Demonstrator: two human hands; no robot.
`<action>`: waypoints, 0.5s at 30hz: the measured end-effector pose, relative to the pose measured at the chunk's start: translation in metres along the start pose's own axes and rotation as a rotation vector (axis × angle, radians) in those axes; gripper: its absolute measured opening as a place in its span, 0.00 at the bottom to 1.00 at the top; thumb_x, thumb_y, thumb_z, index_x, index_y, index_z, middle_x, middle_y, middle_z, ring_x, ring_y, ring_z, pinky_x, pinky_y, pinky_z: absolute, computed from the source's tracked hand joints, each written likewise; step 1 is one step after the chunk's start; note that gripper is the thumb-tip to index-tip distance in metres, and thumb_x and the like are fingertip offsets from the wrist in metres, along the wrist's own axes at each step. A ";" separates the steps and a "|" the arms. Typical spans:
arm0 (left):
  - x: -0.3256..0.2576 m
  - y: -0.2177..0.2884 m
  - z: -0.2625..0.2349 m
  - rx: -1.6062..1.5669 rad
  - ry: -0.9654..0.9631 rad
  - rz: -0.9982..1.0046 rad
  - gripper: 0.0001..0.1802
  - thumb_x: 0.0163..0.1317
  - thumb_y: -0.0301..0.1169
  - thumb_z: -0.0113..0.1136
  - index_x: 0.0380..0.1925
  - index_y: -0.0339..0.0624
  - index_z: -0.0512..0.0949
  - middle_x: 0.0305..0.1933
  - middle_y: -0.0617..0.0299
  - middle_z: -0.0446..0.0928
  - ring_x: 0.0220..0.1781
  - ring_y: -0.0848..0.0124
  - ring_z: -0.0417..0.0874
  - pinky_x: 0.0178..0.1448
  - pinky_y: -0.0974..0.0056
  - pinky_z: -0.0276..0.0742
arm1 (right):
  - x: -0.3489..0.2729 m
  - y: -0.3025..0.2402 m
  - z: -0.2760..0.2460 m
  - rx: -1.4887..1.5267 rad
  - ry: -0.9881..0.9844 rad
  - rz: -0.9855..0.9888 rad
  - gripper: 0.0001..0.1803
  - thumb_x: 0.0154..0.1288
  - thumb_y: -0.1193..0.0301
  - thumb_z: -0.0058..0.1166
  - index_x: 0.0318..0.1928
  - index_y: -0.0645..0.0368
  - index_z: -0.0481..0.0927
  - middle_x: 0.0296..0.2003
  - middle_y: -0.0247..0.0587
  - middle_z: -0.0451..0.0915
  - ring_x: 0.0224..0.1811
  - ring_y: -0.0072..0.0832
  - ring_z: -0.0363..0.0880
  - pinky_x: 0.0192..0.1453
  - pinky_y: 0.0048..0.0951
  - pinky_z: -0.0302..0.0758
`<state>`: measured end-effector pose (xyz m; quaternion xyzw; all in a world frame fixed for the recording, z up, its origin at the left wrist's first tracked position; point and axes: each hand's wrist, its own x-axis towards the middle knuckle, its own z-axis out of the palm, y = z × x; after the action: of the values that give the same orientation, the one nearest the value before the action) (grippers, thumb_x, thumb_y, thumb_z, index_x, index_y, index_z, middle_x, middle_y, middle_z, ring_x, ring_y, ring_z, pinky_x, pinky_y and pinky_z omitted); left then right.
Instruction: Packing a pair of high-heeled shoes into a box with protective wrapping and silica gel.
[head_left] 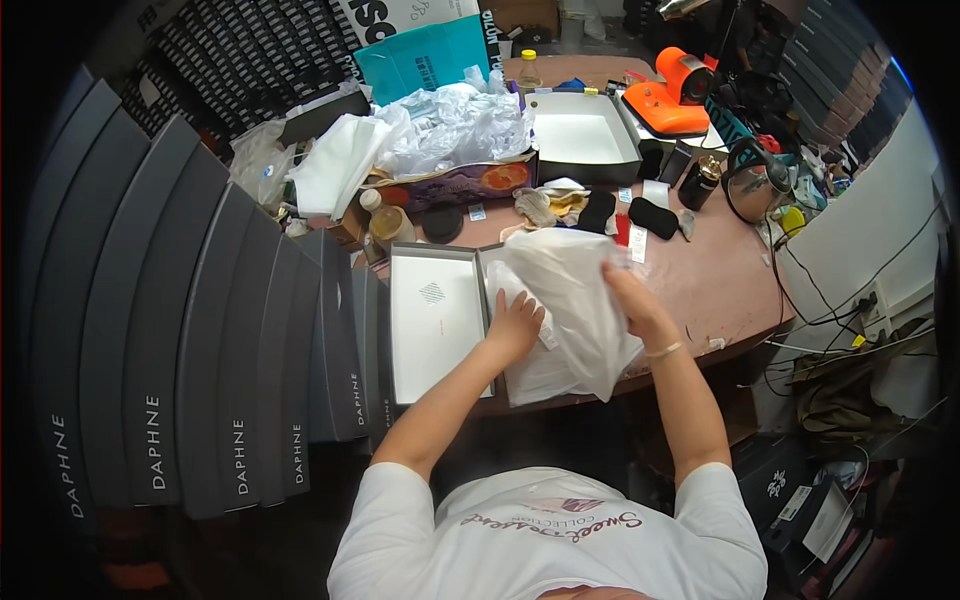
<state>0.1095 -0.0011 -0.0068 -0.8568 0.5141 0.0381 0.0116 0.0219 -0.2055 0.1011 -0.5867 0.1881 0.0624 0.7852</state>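
Observation:
My left hand [516, 325] presses down on white tissue paper lying in an open shoe box [520, 385] at the desk's front edge. My right hand [630, 300] grips a loose white sheet of tissue paper [570, 285] and holds it partly lifted over that box. The box lid [436, 320], white inside with a small dark mark, lies open just to the left of my left hand. What lies under the paper is hidden.
Several dark grey shoe boxes [200, 350] stand in a row on the left. Behind are a pile of crumpled plastic [450, 125], an empty white-lined box [580, 140], an orange device [675, 95], bottles [388, 222], black pouches [652, 217] and cables [830, 300] at right.

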 end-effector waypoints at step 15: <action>-0.010 -0.010 0.017 -0.731 0.530 -0.139 0.16 0.53 0.26 0.56 0.44 0.36 0.77 0.51 0.54 0.75 0.58 0.56 0.72 0.68 0.43 0.58 | 0.051 0.108 0.043 -1.235 0.427 -0.881 0.39 0.52 0.76 0.58 0.66 0.56 0.60 0.53 0.59 0.71 0.56 0.53 0.70 0.57 0.46 0.70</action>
<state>0.1126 0.0129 -0.0235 -0.8172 0.3936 -0.0041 -0.4210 0.0441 -0.1383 -0.0037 -0.9365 0.0162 -0.2753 0.2166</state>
